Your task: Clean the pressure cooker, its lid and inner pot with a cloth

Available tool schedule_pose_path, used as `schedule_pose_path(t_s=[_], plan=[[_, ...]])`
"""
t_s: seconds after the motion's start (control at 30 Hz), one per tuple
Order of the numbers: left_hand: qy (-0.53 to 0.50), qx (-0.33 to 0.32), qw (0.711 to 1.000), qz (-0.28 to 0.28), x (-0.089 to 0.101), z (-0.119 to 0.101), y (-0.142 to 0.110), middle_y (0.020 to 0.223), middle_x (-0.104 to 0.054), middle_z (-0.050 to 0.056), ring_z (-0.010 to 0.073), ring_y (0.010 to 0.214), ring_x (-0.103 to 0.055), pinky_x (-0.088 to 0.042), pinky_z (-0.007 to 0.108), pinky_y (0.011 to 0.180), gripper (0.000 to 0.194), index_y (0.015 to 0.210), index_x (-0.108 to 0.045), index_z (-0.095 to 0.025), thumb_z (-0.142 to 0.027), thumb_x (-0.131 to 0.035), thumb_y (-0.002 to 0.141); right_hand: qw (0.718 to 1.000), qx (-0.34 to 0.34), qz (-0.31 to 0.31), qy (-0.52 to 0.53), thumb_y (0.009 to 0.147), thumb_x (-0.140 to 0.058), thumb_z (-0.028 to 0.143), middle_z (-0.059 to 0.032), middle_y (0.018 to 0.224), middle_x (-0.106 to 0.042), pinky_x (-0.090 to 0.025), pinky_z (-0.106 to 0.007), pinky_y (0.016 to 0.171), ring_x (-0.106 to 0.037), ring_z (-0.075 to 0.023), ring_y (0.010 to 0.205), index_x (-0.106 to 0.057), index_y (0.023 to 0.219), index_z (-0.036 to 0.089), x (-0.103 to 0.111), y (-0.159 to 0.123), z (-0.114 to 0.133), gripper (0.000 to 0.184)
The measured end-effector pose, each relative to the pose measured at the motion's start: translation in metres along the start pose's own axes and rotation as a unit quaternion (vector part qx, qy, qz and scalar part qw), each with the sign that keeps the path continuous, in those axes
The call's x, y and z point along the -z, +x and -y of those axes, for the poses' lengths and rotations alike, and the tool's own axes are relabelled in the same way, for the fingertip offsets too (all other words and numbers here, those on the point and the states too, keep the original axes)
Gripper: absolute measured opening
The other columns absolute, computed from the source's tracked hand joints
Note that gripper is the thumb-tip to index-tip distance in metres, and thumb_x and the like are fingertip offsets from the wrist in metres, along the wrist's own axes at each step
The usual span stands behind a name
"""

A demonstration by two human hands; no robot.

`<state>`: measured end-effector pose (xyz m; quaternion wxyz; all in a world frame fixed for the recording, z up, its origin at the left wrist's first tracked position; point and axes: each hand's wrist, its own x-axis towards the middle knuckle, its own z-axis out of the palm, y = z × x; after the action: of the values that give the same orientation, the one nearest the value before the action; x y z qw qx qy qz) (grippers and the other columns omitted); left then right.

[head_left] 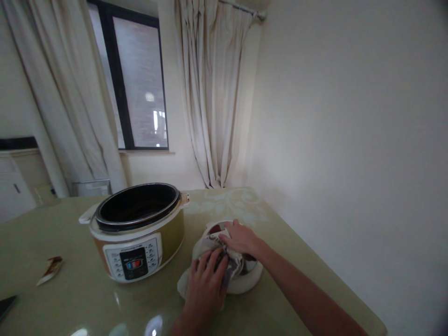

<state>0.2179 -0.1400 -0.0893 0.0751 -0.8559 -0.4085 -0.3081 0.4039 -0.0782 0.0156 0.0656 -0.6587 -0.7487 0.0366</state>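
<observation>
A white cooker lid (249, 277) lies on the green table, right of an open electric pressure cooker (138, 231) with a dark inner pot and a button panel. A crumpled light cloth (234, 264) is bunched on the lid. My left hand (206, 280) presses on the cloth and the lid's near side, fingers spread. My right hand (240, 239) grips the cloth on top of the lid. Most of the lid's upper face is hidden by hands and cloth.
A small torn packet (51, 269) lies at the left of the glossy table (87, 298), and a dark flat object (6, 305) sits at the left edge. Curtains (213, 93) and a window (140, 84) stand behind; a bare wall (350, 140) runs along the right.
</observation>
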Motion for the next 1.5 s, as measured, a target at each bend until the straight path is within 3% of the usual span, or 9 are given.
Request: schedule_pose_path(t_s=[0.17,0.37,0.6,0.7,0.87,1.07,1.27,1.37,1.5], plan=[[0.014,0.088,0.996,0.025,0.014,0.005,0.052,0.157,-0.062,0.010,0.0390,0.139,-0.053,-0.049,0.059,0.105,0.051,0.146,-0.066,-0.026,-0.021,-0.058,0.096,0.994,0.092,-0.044,0.042,0.110,-0.045,0.036,-0.0110,0.106,-0.071,-0.047,-0.035,0.096,-0.065,-0.0237,0.104,-0.072,0.102,0.016,-0.007,0.018,-0.031,0.035],[-0.014,0.040,0.990,0.132,0.032,0.008,0.108,0.146,-0.069,0.013,0.0407,0.137,-0.056,-0.043,0.064,0.108,0.035,0.126,-0.077,-0.021,-0.028,-0.060,0.096,0.996,0.047,-0.062,0.047,0.111,-0.038,0.021,-0.0129,0.120,-0.071,-0.046,-0.032,0.097,-0.064,-0.0208,0.108,-0.066,0.121,0.014,-0.030,0.029,-0.036,0.030],[-0.050,-0.074,0.985,0.150,0.015,0.017,0.040,0.156,-0.064,-0.001,0.0322,0.142,-0.053,-0.043,0.056,0.112,0.054,0.146,-0.064,-0.041,-0.032,-0.070,0.093,0.999,0.019,-0.037,-0.002,0.108,-0.040,0.017,-0.0184,0.122,-0.072,-0.048,-0.036,0.101,-0.066,-0.0264,0.114,-0.070,0.116,0.013,-0.036,0.038,-0.035,0.031],[-0.003,-0.030,0.993,0.116,0.000,0.009,0.022,0.160,-0.061,0.000,0.0320,0.142,-0.054,-0.045,0.054,0.111,0.060,0.155,-0.057,-0.039,-0.029,-0.065,0.096,0.999,0.018,-0.035,-0.014,0.107,-0.042,0.016,-0.0202,0.128,-0.071,-0.048,-0.037,0.105,-0.066,-0.0279,0.119,-0.070,0.120,0.012,-0.037,0.038,-0.033,0.032],[0.077,0.097,0.991,0.047,-0.001,-0.001,0.055,0.161,-0.060,0.007,0.0359,0.142,-0.053,-0.049,0.057,0.106,0.053,0.152,-0.062,-0.025,-0.022,-0.056,0.099,0.999,-0.020,-0.038,-0.016,0.106,-0.048,0.019,-0.0182,0.127,-0.074,-0.051,-0.035,0.102,-0.070,-0.0275,0.120,-0.071,0.122,0.014,-0.032,0.032,-0.025,0.028],[0.019,0.115,0.989,0.093,0.024,0.009,0.099,0.147,-0.070,0.007,0.0352,0.138,-0.055,-0.047,0.059,0.107,0.037,0.133,-0.074,-0.024,-0.027,-0.058,0.099,0.987,-0.152,-0.053,0.000,0.112,-0.035,0.031,-0.0211,0.111,-0.079,-0.056,-0.036,0.080,-0.079,-0.0310,0.102,-0.069,0.128,0.012,-0.025,0.020,-0.005,0.042],[-0.053,-0.009,0.990,0.132,0.008,0.006,0.019,0.157,-0.064,-0.002,0.0344,0.143,-0.052,-0.043,0.057,0.112,0.059,0.147,-0.065,-0.040,-0.026,-0.067,0.089,0.976,-0.194,-0.097,0.004,0.111,-0.034,0.028,-0.0259,0.116,-0.076,-0.052,-0.043,0.094,-0.074,-0.0342,0.113,-0.073,0.120,0.009,-0.023,0.017,0.012,0.045],[-0.047,-0.043,0.989,0.132,0.001,0.006,-0.009,0.165,-0.055,-0.003,0.0346,0.145,-0.050,-0.043,0.057,0.113,0.076,0.160,-0.050,-0.043,-0.023,-0.066,0.088,0.983,-0.135,-0.121,0.010,0.112,-0.036,0.028,-0.0202,0.126,-0.073,-0.046,-0.042,0.103,-0.066,-0.0304,0.124,-0.071,0.122,0.013,-0.023,0.013,0.004,0.040],[-0.005,0.101,0.988,0.113,0.010,0.033,0.012,0.163,-0.058,0.002,0.0339,0.146,-0.050,-0.046,0.054,0.113,0.059,0.155,-0.059,-0.033,-0.021,-0.054,0.098,0.986,0.131,-0.107,-0.003,0.111,-0.045,0.037,-0.0101,0.121,-0.072,-0.043,-0.037,0.106,-0.060,-0.0237,0.117,-0.071,0.116,0.019,-0.018,0.001,-0.019,0.031]])
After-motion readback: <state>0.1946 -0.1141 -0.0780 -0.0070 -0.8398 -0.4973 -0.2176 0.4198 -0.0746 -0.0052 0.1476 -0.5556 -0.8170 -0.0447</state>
